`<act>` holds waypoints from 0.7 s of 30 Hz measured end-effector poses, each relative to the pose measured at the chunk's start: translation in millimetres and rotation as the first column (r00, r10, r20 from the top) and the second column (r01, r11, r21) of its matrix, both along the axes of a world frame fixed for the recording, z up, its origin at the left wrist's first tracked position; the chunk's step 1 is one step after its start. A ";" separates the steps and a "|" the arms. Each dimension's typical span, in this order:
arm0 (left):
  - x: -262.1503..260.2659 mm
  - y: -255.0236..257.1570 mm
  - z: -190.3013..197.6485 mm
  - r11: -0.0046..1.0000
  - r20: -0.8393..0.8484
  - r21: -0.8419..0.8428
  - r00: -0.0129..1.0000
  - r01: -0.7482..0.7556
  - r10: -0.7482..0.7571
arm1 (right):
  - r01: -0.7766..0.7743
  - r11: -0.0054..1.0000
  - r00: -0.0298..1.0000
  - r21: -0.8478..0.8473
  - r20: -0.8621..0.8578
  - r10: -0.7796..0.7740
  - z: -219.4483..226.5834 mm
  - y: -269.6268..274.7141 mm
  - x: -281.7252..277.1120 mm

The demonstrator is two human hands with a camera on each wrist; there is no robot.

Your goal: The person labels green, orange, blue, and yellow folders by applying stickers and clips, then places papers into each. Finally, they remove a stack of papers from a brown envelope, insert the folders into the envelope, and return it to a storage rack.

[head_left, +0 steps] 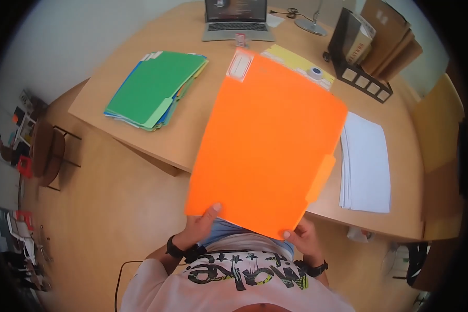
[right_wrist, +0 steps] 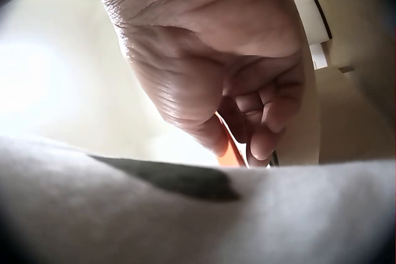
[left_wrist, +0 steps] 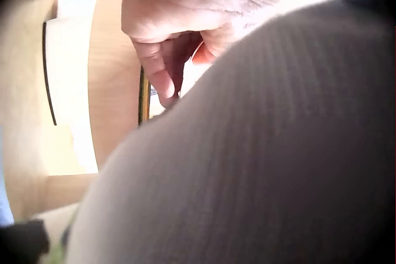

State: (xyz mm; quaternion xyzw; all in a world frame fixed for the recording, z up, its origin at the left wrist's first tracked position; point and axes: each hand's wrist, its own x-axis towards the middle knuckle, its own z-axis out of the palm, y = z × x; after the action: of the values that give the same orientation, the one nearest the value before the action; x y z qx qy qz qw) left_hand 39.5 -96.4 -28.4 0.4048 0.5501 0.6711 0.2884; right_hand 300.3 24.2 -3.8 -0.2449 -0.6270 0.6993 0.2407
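Observation:
An orange file folder (head_left: 265, 151) with a side tab and a red-edged white label (head_left: 240, 66) is held up in front of the body, tilted in the head view. My left hand (head_left: 200, 227) grips its lower left edge, thumb on the front face and fingers behind. At the lower right corner my right hand (head_left: 304, 239) pinches it the same way. In the right wrist view, a strip of the orange folder (right_wrist: 230, 151) shows between thumb and curled fingers. The left wrist view is mostly covered by cloth, with the left hand (left_wrist: 185, 10) above it.
A stack of folders, green on top (head_left: 153, 88), lies on the desk at left. White papers (head_left: 366, 164) lie at right. Behind the folder are a yellow sheet (head_left: 291, 60) and a small round white item (head_left: 314, 73). A laptop (head_left: 237, 26), lamp base (head_left: 311, 27) and black file holder (head_left: 366, 86) stand farther back.

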 end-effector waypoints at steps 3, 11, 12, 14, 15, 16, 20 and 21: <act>-37.6 13.0 35.3 0.962 -0.329 0.034 0.906 -0.269 0.265 | -0.020 0.999 0.999 0.046 -0.035 0.021 2.3 5.4 -6.5; -245.4 55.4 91.3 0.891 0.279 0.166 0.887 -0.422 0.368 | 0.314 0.770 0.948 0.555 -0.145 -0.282 26.9 23.9 -17.7; -267.9 56.3 94.3 0.901 0.252 0.096 0.886 -0.423 0.389 | 0.346 0.751 0.936 0.562 -0.150 -0.318 26.8 29.0 -16.2; -308.1 55.1 92.5 0.906 0.197 -0.046 0.886 -0.420 0.421 | 0.407 0.709 0.906 0.576 -0.159 -0.392 23.2 38.9 -13.6; -321.7 53.9 91.1 0.872 0.040 -0.162 0.880 -0.461 0.473 | 0.457 0.721 0.885 0.521 -0.182 -0.429 20.6 40.9 -14.1; -334.5 53.0 89.6 0.818 -0.124 -0.265 0.859 -0.511 0.496 | 0.471 0.735 0.878 0.488 -0.181 -0.442 19.9 42.2 -13.8; -396.8 52.6 38.6 0.545 -0.861 -0.038 0.304 -0.838 0.407 | 0.485 0.769 0.871 0.416 -0.157 -0.465 18.3 47.5 -12.1; -394.2 53.3 34.7 0.454 -0.867 -0.059 0.271 -0.889 0.418 | 0.484 0.772 0.871 0.412 -0.143 -0.470 17.7 46.4 -10.1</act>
State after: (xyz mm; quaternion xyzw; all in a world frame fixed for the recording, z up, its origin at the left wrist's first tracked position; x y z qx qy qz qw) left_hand -354.6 -43.1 6.3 0.2565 0.8975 0.3025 -0.1928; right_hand 290.2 70.6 13.9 -0.3245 -0.6803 0.4609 0.4684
